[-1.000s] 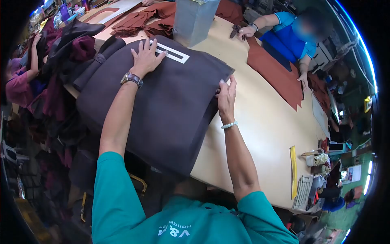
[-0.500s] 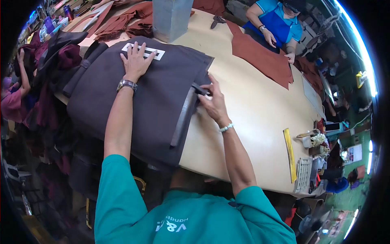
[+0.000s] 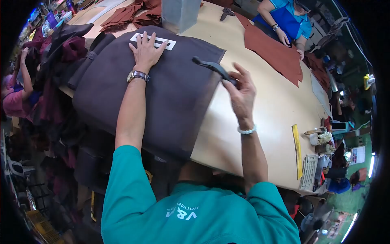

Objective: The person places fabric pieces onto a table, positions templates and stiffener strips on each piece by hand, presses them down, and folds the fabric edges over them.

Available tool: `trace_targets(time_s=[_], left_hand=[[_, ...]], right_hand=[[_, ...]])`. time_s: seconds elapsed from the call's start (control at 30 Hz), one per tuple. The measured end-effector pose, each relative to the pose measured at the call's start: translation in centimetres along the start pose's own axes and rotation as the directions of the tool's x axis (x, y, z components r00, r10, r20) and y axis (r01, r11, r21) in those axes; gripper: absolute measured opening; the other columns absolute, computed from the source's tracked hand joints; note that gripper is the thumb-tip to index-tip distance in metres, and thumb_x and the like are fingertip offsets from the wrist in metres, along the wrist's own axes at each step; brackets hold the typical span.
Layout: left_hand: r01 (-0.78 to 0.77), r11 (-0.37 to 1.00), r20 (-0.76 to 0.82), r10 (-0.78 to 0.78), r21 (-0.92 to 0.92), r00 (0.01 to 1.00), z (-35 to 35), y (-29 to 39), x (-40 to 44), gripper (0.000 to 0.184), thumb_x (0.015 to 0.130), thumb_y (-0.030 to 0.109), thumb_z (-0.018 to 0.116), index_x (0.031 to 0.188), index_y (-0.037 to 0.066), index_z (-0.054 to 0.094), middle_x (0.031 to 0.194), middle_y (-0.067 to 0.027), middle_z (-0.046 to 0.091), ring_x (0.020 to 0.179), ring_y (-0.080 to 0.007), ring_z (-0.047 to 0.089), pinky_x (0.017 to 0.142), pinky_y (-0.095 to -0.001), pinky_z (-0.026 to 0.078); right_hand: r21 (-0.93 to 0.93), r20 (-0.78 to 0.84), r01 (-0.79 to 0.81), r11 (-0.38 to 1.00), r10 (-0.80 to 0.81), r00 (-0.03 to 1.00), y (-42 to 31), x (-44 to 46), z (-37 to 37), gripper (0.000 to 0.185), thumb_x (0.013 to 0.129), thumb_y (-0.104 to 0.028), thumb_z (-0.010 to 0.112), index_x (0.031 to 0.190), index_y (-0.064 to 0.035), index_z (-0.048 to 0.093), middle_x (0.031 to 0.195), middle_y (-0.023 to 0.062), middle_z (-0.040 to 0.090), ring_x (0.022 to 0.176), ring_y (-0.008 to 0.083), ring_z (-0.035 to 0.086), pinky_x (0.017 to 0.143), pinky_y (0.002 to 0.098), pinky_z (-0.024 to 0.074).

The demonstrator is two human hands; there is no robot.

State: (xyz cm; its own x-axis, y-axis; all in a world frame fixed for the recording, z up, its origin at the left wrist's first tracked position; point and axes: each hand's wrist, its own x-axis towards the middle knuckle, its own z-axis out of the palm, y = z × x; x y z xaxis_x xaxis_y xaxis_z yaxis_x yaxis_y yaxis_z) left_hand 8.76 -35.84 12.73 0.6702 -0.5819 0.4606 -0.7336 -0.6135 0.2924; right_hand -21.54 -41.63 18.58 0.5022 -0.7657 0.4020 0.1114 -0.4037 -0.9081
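My left hand [image 3: 147, 51] lies flat with spread fingers on the dark leather sheet [image 3: 162, 93]. Its fingertips rest over a white rectangular frame-like template [image 3: 170, 43] near the sheet's far edge. Held between the thumb and fingers of my right hand [image 3: 241, 91] is a dark curved strip [image 3: 211, 66], raised near the right edge of the leather. One end of that strip points left over the sheet; its exact kind is not clear.
Beyond the leather stands a grey box-like container [image 3: 178, 16]. Rust-brown leather pieces [image 3: 276, 57] lie on the pale table [image 3: 260, 118], where a co-worker [image 3: 286, 24] handles one. A yellow strip [image 3: 297, 152] and a grey keyboard [image 3: 309, 171] lie near the right edge.
My right hand has lifted up and away from the leather's right edge with the dark strip. The greyish strip along that edge no longer lies there. My left hand stays on the template.
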Motion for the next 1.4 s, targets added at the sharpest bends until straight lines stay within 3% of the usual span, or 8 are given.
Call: trace_targets(time_s=[0.37,0.5,0.63,0.73,0.8,0.93,1.1,1.4], left_hand=[[0.017,0.999,0.028,-0.016,-0.035,0.999,0.2,-0.3,0.0,0.069,0.082,0.062,0.044,0.135,0.017,0.042,0.145,-0.0141,0.028,0.136,-0.0351,0.018,0.104,-0.0646,0.008],[-0.013,0.998,0.175,0.025,-0.069,0.984,0.4,-2.1,1.7,0.078,0.081,0.064,0.044,0.140,0.015,0.032,0.147,-0.0143,0.026,0.136,-0.0360,0.017,0.107,-0.0579,0.008],[-0.047,0.636,0.046,0.129,-0.770,0.991,-7.6,-6.2,2.8,0.076,0.088,0.038,0.055,0.141,-0.002,0.018,0.144,-0.0221,0.027,0.133,-0.0287,0.027,0.106,-0.0311,0.025],[-0.090,0.953,-0.443,-0.049,-0.288,0.895,-13.6,-10.8,-5.2,0.037,0.096,0.020,0.041,0.129,0.005,0.046,0.148,-0.0201,0.017,0.137,-0.0297,0.016,0.110,-0.0324,0.017],[0.035,0.741,-0.481,-0.470,-0.671,0.740,-16.9,-10.4,-13.6,0.074,0.088,0.033,0.056,0.140,-0.003,0.018,0.142,-0.0232,0.030,0.128,-0.0290,0.036,0.104,-0.0339,0.029],[0.489,0.557,-0.322,-0.814,-0.672,0.484,-12.5,-22.1,-30.3,0.068,0.085,0.027,0.059,0.137,-0.005,0.027,0.134,-0.0259,0.040,0.124,-0.0342,0.041,0.102,-0.0356,0.032],[0.902,0.431,-0.150,-0.892,0.003,0.426,-8.4,-23.4,-43.8,0.061,0.077,0.020,0.062,0.129,-0.004,0.039,0.122,-0.0249,0.050,0.116,-0.0395,0.045,0.100,-0.0424,0.035],[0.616,0.774,-0.004,-0.622,0.144,0.783,1.1,-24.1,-44.3,0.059,0.077,0.021,0.061,0.129,0.001,0.042,0.130,-0.0231,0.043,0.124,-0.0386,0.036,0.103,-0.0445,0.032]], right_hand=[[-0.560,0.266,0.314,0.767,-0.193,0.945,1.6,-6.2,1.5,0.084,0.074,-0.018,0.069,0.141,-0.0028,0.021,0.138,0.0199,0.033,0.127,0.0379,0.032,0.105,0.0459,0.0255],[-0.775,0.289,0.121,0.620,0.178,0.941,1.5,-15.3,-5.5,0.077,0.080,-0.031,0.062,0.141,-0.0045,0.024,0.142,0.0183,0.031,0.131,0.0372,0.029,0.105,0.0523,0.0217],[-0.887,0.206,0.096,0.452,0.202,0.957,1.5,-20.1,-10.3,0.066,0.085,-0.039,0.054,0.138,-0.0057,0.033,0.142,0.0159,0.034,0.132,0.0345,0.028,0.107,0.0516,0.0186],[-0.911,0.155,0.082,0.404,0.151,0.976,1.7,-20.7,-9.9,0.061,0.086,-0.037,0.053,0.135,-0.0048,0.037,0.140,0.0166,0.036,0.131,0.0353,0.030,0.106,0.0513,0.0193],[-0.908,0.194,0.123,0.401,0.141,0.971,1.9,-20.7,-10.0,0.057,0.087,-0.036,0.052,0.133,-0.0044,0.040,0.139,0.0165,0.037,0.130,0.0358,0.031,0.105,0.0513,0.0206],[-0.909,0.259,0.207,0.361,0.102,0.961,2.0,-20.6,-10.1,0.050,0.089,-0.033,0.050,0.130,-0.0036,0.044,0.137,0.0185,0.039,0.128,0.0378,0.033,0.104,0.0508,0.0232],[-0.906,0.272,0.219,0.362,0.103,0.957,1.9,-20.3,-10.0,0.047,0.089,-0.028,0.050,0.128,-0.0017,0.045,0.135,0.0213,0.040,0.126,0.0396,0.033,0.104,0.0491,0.0247],[-0.897,0.259,0.220,0.383,0.055,0.964,1.5,-20.3,-9.5,0.047,0.084,-0.023,0.056,0.124,0.0007,0.049,0.131,0.0215,0.044,0.124,0.0374,0.038,0.104,0.0468,0.0267]])
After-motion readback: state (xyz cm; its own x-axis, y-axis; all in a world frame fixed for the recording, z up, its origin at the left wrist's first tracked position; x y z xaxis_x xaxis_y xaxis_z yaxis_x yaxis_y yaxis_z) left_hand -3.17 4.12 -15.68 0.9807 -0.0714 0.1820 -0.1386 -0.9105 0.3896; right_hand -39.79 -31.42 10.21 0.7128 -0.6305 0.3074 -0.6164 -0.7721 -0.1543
